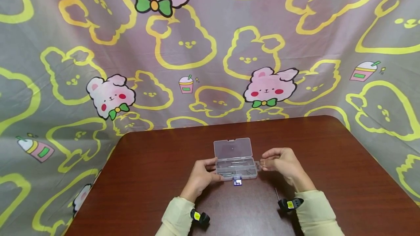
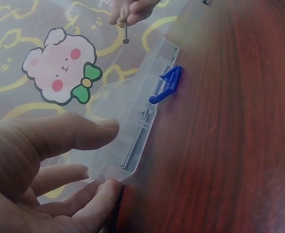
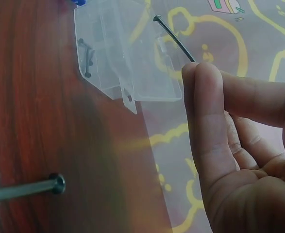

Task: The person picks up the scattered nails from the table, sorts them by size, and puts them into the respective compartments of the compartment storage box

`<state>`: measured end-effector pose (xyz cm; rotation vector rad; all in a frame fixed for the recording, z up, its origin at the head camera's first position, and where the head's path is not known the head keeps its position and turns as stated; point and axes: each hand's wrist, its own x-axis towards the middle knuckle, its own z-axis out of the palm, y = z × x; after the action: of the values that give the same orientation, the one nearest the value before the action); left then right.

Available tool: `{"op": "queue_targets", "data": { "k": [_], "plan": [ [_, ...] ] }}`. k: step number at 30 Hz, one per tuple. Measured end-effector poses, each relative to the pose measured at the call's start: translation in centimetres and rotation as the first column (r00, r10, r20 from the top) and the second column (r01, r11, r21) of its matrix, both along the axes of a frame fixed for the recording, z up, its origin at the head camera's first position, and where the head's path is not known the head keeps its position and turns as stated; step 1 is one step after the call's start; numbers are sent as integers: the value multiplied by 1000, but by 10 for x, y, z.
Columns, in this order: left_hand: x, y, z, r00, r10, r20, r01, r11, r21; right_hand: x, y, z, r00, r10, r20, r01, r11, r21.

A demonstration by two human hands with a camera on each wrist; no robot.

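A clear plastic compartment box [image 1: 235,164] lies on the table with its lid [image 1: 232,148] raised. Several nails [image 2: 137,141] rest in its compartments, and a blue latch [image 2: 170,86] juts from the front edge. My left hand [image 1: 201,176] holds the box's left end, thumb by the front corner and fingers towards the back. Beyond the right end, my right hand [image 1: 282,163] pinches one nail [image 3: 174,38] between thumb and fingertip, its flat head sticking out towards the box. Another nail [image 3: 57,183] is on the near side, close to my right wrist.
The dark reddish wooden table [image 1: 157,159] has rounded far corners. Behind it hangs a grey cloth [image 1: 210,57] printed with cartoon bears and cups. A black strap device [image 1: 290,204] sits on my right wrist, and a similar one [image 1: 200,217] on my left.
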<state>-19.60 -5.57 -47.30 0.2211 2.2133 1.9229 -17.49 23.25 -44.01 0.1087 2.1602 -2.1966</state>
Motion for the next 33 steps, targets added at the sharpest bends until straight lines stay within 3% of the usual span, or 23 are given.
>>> {"op": "queue_targets", "data": {
  "k": [13,33],
  "plan": [
    [-2,-1,-1,1000,-2,4,2,1000,4,-7,-14,-2,1000,3,-23,-4,999,-54],
    [-1,0,-1,1000,1,12,-1,999,33,-16,-43,-5,999,22,-28,-23,999,-41]
  ]
}}
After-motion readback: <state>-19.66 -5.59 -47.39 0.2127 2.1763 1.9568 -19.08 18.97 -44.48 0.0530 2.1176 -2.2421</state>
